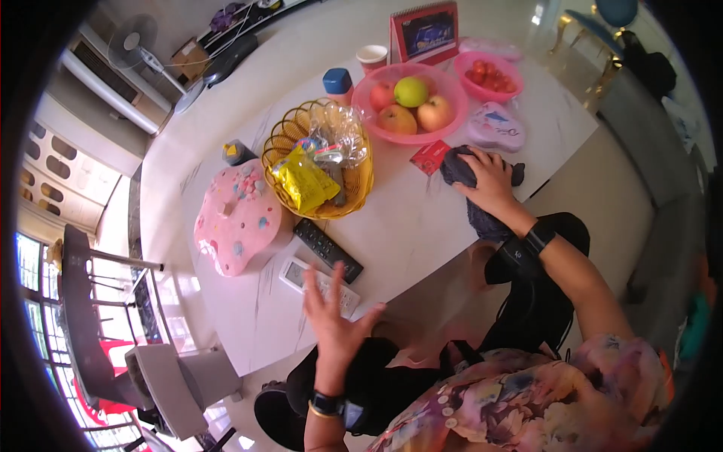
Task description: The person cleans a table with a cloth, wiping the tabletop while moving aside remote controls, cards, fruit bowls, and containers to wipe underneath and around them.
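My right hand [489, 181] presses on a dark grey cloth [486, 220] at the table's right edge, its fingers spread over the cloth. Next to the cloth lies a red card [430, 157]. My left hand [335, 320] is raised with fingers apart and nothing in it, over or just in front of a white remote [294, 273]. A black remote [328, 250] lies beside the white one. Behind them stands a wicker basket [363, 197] with a yellow packet [305, 181] and clear plastic wrapping. To its left is a pink spotted box [237, 218].
A pink bowl [376, 129] of fruit, a smaller bowl [506, 96] of red fruit, a pale pink case [495, 128], a blue-lidded container [338, 83], a cup [372, 57] and a desk calendar [424, 33] stand farther back. Chairs flank the table.
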Demonstrator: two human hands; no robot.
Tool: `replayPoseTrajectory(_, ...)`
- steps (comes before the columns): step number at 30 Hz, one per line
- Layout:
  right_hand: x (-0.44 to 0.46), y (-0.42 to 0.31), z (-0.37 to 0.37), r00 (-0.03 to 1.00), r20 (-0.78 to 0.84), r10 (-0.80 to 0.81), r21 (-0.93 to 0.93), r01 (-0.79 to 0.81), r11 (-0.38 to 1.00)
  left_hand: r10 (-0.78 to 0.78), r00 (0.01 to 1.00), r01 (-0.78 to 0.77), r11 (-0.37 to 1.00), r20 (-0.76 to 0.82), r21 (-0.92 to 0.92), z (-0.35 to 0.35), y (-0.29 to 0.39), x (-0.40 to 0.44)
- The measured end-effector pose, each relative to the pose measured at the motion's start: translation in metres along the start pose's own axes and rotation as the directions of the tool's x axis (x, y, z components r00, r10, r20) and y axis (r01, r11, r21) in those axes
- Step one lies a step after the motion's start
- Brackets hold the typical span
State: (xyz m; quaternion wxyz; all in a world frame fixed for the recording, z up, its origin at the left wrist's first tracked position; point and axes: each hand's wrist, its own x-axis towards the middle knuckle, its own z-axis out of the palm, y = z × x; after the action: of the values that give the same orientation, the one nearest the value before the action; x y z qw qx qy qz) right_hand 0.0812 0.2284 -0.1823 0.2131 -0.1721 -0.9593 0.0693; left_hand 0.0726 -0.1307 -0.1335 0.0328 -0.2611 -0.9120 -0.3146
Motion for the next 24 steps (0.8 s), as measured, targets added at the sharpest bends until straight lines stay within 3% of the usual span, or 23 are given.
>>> replayPoseTrajectory(2, -0.010, -0.030, 0.005, 0.993, -0.020, -0.117, 0.061, 0.118, 0.991, 0.034, 0.996, -0.045, 0.991, 0.084, 0.124, 0.011, 0.017, 0.001)
replayPoseTrajectory(4, -0.032, -0.073, -0.001, 0.966, 0.062, -0.249, 0.188, 0.234, 0.954, 0.099, 0.978, -0.160, 0.917, 0.181, 0.366, 0.029, 0.014, 0.004)
replayPoseTrajectory(8, -0.080, -0.114, -0.023, 0.809, 0.079, -0.582, 0.401, 0.509, 0.762, 0.120, 0.979, -0.185, 0.862, 0.165, 0.471, 0.036, -0.011, 0.007)
replayPoseTrajectory(11, -0.081, -0.073, -0.028, 0.806, 0.099, -0.583, 0.323, 0.528, 0.785, 0.129, 0.984, -0.172, 0.875, 0.124, 0.453, 0.032, -0.017, 0.005)
replayPoseTrajectory(15, -0.047, -0.012, -0.031, 0.976, 0.114, -0.186, 0.213, 0.159, 0.964, 0.149, 0.986, -0.167, 0.895, 0.075, 0.414, 0.033, -0.009, 0.000)
replayPoseTrajectory(18, -0.032, -0.036, -0.021, 0.994, 0.105, 0.008, 0.114, -0.020, 0.993, 0.219, 0.974, -0.228, 0.917, 0.064, 0.328, 0.050, 0.007, 0.004)
replayPoseTrajectory(20, -0.042, -0.074, -0.008, 0.977, 0.124, -0.172, 0.235, 0.139, 0.962, 0.284, 0.951, -0.304, 0.929, 0.119, 0.210, 0.058, 0.027, 0.015)
replayPoseTrajectory(21, -0.053, -0.095, -0.011, 0.940, 0.187, -0.286, 0.197, 0.250, 0.948, 0.316, 0.939, -0.338, 0.921, 0.136, 0.194, 0.066, 0.030, 0.020)
replayPoseTrajectory(22, -0.067, -0.110, -0.012, 0.904, 0.126, -0.407, 0.270, 0.364, 0.891, 0.314, 0.937, -0.338, 0.926, 0.155, 0.169, 0.070, 0.037, 0.026)
replayPoseTrajectory(23, -0.083, -0.124, 0.012, 0.908, -0.090, -0.409, 0.305, 0.416, 0.857, 0.333, 0.930, -0.353, 0.926, 0.154, 0.134, 0.075, 0.040, 0.031)
replayPoseTrajectory(24, -0.090, -0.117, 0.004, 0.887, -0.038, -0.461, 0.367, 0.442, 0.819, 0.345, 0.926, -0.362, 0.927, 0.155, 0.099, 0.079, 0.041, 0.034)
